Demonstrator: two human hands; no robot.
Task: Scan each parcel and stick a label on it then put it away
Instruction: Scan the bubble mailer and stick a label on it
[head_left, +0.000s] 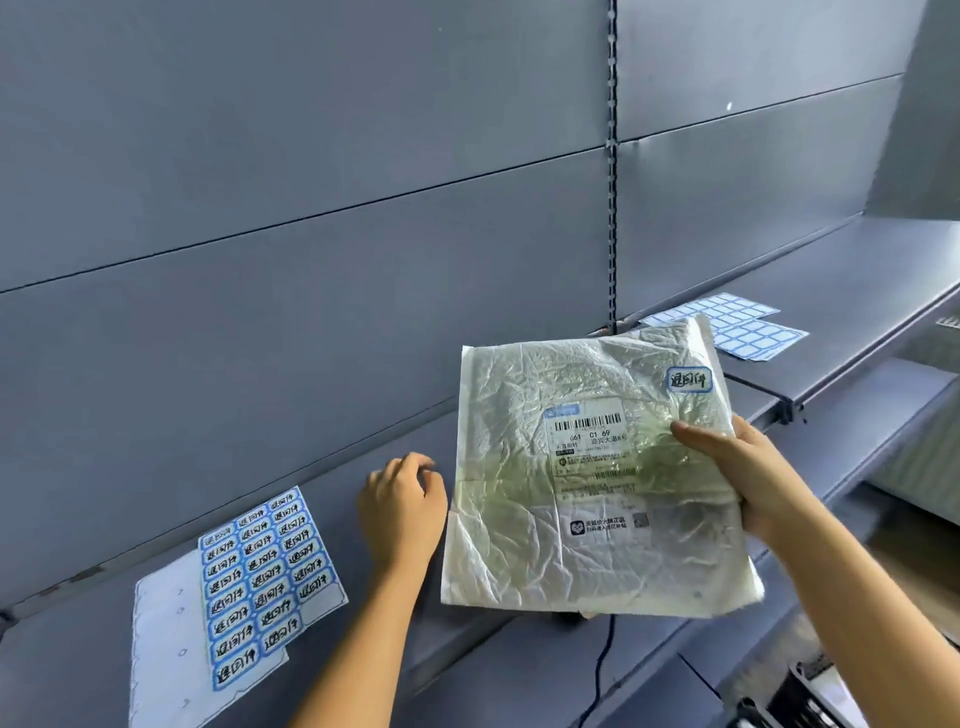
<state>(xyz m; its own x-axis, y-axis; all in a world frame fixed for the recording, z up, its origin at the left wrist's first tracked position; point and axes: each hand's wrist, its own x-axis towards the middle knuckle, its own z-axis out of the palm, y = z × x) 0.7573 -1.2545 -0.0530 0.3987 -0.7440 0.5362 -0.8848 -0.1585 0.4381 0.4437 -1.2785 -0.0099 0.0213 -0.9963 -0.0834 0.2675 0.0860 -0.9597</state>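
The parcel (587, 467) hides most of a black thing (567, 619) under it. Its long side points away. The right hand (753, 478) grips its edge; the left hand (402, 504) fingers curl loose, empty.

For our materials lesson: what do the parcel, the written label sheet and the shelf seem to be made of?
Parcel: probably thin plastic film, glossy and translucent; it crinkles and something greenish shows through. Label sheet: likely matte sticker paper; blank backing shows where labels are gone. Shelf: seemingly painted metal, smooth grey.
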